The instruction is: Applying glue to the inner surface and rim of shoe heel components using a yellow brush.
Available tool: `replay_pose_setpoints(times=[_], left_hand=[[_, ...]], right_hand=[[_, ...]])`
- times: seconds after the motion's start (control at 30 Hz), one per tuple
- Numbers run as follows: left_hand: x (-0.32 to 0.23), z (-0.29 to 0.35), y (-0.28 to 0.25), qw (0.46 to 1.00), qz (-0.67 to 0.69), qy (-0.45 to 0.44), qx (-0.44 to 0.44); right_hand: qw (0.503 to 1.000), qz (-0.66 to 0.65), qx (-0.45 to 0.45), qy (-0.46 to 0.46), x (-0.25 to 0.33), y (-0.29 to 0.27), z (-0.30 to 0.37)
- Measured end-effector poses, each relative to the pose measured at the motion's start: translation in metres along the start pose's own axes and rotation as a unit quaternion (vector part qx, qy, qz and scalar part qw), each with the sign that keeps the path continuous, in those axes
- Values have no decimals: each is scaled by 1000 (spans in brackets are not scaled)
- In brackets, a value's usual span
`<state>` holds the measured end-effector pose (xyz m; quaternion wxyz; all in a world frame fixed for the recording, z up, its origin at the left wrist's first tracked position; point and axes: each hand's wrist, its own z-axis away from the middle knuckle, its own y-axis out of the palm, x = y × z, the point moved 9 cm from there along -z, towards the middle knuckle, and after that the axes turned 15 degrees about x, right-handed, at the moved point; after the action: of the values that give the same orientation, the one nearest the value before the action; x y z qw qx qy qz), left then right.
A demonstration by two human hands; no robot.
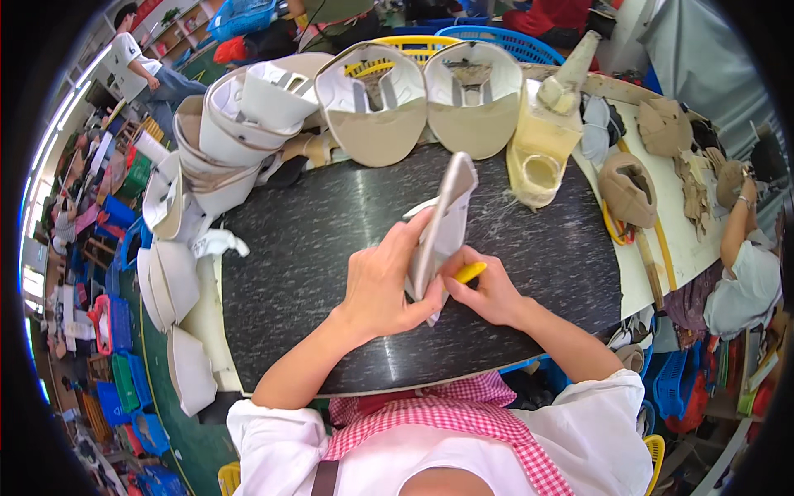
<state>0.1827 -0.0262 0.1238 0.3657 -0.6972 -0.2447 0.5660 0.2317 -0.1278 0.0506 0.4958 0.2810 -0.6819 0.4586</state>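
Observation:
Above the middle of the black worktop, my left hand [376,285] grips a beige-and-white shoe upper [447,223], held on edge with its pale lining toward the right. Close against the lower part of the upper, my right hand [488,293] is closed around a small tool with a yellow handle [471,273]. The tool's working end is hidden behind the fingers and the upper. Two more shoe uppers [376,136] stand side by side at the worktop's far edge, white linings showing.
Stacked shoe uppers [240,116] line the far left, with further pieces [168,281] down the left edge. A glue-crusted yellowish container [542,149] stands at the far right. Beyond it, a beige shoe [627,188] and a wooden-handled tool [649,269] lie on a pale board. Another person [744,273] sits at right.

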Motion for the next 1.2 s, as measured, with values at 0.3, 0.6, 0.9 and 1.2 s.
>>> replay_pose_setpoints(times=[0.3, 0.6, 0.9, 1.2], left_hand=[[31, 38, -22, 966, -60, 134, -212], [51, 49, 25, 976, 191, -34, -99], [61, 53, 35, 988, 113, -105, -26], [62, 72, -7, 914, 374, -24, -154]], right_hand=[[917, 190, -351, 14, 14, -180, 40], [921, -94, -371, 78, -44, -206, 69], [961, 207, -163, -77, 5, -68, -42], [965, 128, -214, -84, 12, -45, -30]])
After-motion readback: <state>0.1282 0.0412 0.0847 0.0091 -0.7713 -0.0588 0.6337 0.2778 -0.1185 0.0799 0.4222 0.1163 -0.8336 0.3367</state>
